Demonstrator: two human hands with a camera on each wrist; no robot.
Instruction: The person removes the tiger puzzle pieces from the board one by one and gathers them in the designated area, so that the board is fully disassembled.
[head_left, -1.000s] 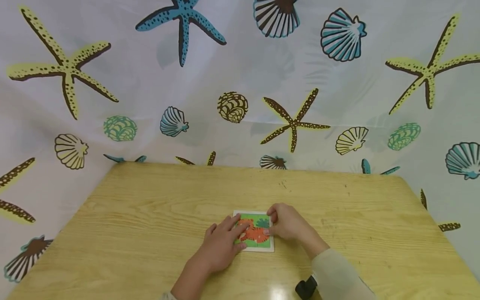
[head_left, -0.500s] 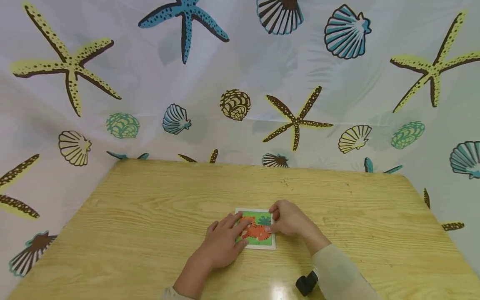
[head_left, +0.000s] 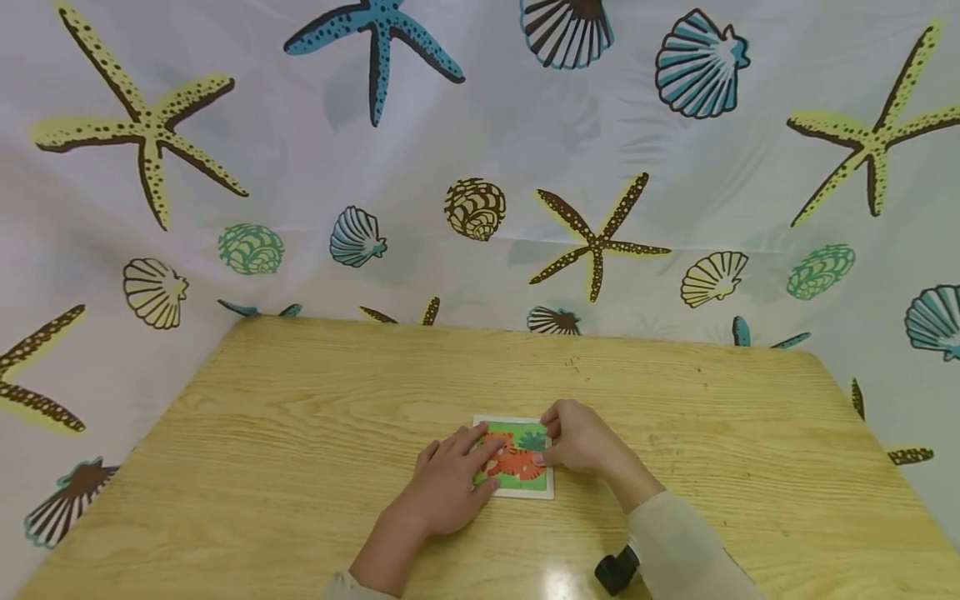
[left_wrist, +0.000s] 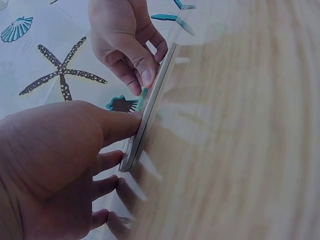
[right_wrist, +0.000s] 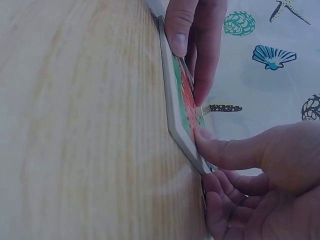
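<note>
A small square jigsaw puzzle (head_left: 527, 470) with an orange tiger on green lies flat on the wooden table, set in a white frame (head_left: 517, 493). My left hand (head_left: 450, 493) rests over its left side, fingers spread and fingertips on the picture. At the opposite side, my right hand (head_left: 583, 440) holds the right edge. In the right wrist view, the right thumb (right_wrist: 220, 150) presses on the picture near the rim, while the other fingers curl at the outer edge. The left wrist view shows the puzzle (left_wrist: 150, 102) nearly edge-on, with the left thumb on it. Both hands hide parts of the picture.
The wooden table (head_left: 337, 392) stretches out around the puzzle. White cloth (head_left: 480, 125) printed with starfish and shells hangs behind and at both sides. Near the right sleeve (head_left: 686, 546) is a black object (head_left: 617, 572) at the front.
The head view has shifted slightly, so the whole scene sits a little further right. Both hands keep their places on the puzzle, with almost no movement.
</note>
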